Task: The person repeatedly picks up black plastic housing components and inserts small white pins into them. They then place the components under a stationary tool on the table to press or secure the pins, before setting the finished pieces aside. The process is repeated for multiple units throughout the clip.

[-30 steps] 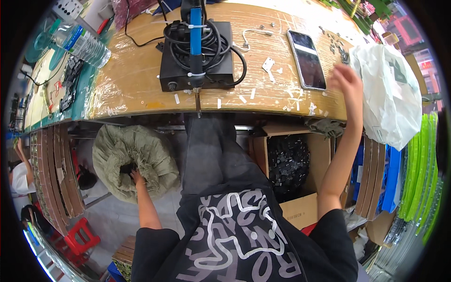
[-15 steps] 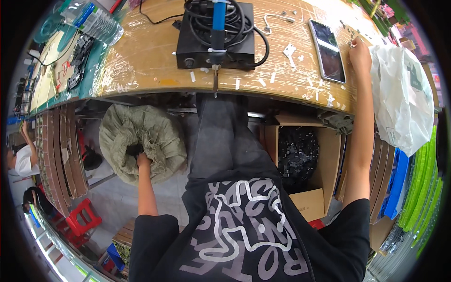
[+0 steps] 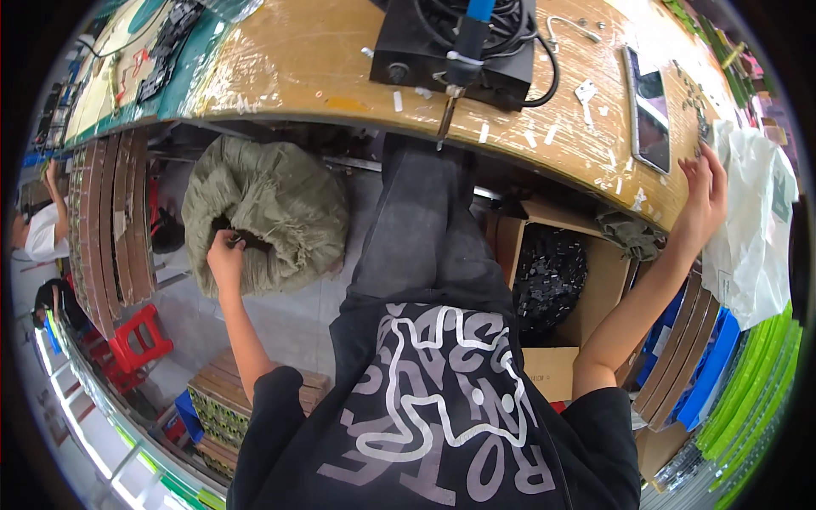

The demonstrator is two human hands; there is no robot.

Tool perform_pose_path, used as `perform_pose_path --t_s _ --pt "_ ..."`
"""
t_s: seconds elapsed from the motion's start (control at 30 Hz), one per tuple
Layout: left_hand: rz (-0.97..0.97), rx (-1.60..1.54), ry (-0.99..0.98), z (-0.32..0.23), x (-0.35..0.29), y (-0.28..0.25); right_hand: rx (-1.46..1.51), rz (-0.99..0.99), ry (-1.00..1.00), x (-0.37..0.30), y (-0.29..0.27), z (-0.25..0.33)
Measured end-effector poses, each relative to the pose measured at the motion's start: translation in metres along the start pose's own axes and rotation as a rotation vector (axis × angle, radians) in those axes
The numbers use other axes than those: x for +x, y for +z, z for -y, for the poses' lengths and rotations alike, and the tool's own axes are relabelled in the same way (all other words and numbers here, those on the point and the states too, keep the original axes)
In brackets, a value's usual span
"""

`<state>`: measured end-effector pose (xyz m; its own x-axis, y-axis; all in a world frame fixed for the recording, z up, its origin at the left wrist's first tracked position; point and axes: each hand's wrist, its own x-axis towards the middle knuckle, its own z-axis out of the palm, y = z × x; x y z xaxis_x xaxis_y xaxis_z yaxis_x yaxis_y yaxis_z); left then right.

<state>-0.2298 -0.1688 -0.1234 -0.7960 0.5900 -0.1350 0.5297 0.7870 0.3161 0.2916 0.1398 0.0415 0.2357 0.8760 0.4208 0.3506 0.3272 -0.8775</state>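
Observation:
My left hand (image 3: pixel 225 259) is at the opening of a grey-green woven sack (image 3: pixel 293 200), which stands under the table to the left. Its fingers are pinched together over the dark mouth of the sack; what they hold is too small to make out. My right hand (image 3: pixel 707 189) is raised at the table's right edge, its fingers loosely apart, with nothing visible held in them. Just beyond its fingertips lie small dark metal pieces (image 3: pixel 693 93). A white plastic bag (image 3: pixel 752 229) hangs beside this hand, and a phone (image 3: pixel 650 119) lies to its left.
On the wrapped wooden table (image 3: pixel 289 72) sits a black box (image 3: pixel 404 68) with coiled cables; a blue-handled soldering iron (image 3: pixel 463 64) points toward me. A carton (image 3: pixel 595 280) of black parts stands below. Green strips (image 3: pixel 748 399) are at right, a red stool (image 3: pixel 140 336) at left.
My left hand has drawn back out of the sack's mouth to its near left rim. My right hand has moved off the table's small pieces toward me, its fingers opening. The view has shifted.

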Motion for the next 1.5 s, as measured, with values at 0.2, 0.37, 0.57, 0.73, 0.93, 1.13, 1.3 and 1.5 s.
perform_pose_path --t_s 0.2,0.37,0.57,0.73,0.93,1.13,1.3,1.5 --pt "-0.142 0.463 0.312 -0.053 -0.043 -0.066 0.131 0.04 -0.053 -0.044 0.008 0.026" --pt "0.295 0.167 0.021 -0.07 -0.036 -0.095 0.132 0.048 -0.107 -0.071 0.003 0.03" --pt "0.772 0.257 0.069 -0.03 -0.034 -0.107 0.138 0.104 -0.044 -0.081 0.003 0.023" --pt "0.559 -0.448 0.044 -0.068 -0.062 -0.127 0.285 0.18 0.009 -0.101 0.005 0.033" --pt "0.665 -1.277 0.142 -0.136 -0.103 -0.07 0.507 0.503 0.137 -0.142 0.049 0.045" --pt "1.027 -1.499 0.063 -0.192 -0.139 -0.026 0.577 0.697 0.238 -0.167 0.065 0.055" --pt "0.987 -1.722 -0.095 -0.215 -0.159 -0.014 0.646 0.693 0.308 -0.164 0.062 0.048" --pt "0.802 -1.873 -0.142 -0.239 -0.171 -0.011 0.616 0.682 0.31 -0.179 0.068 0.052"
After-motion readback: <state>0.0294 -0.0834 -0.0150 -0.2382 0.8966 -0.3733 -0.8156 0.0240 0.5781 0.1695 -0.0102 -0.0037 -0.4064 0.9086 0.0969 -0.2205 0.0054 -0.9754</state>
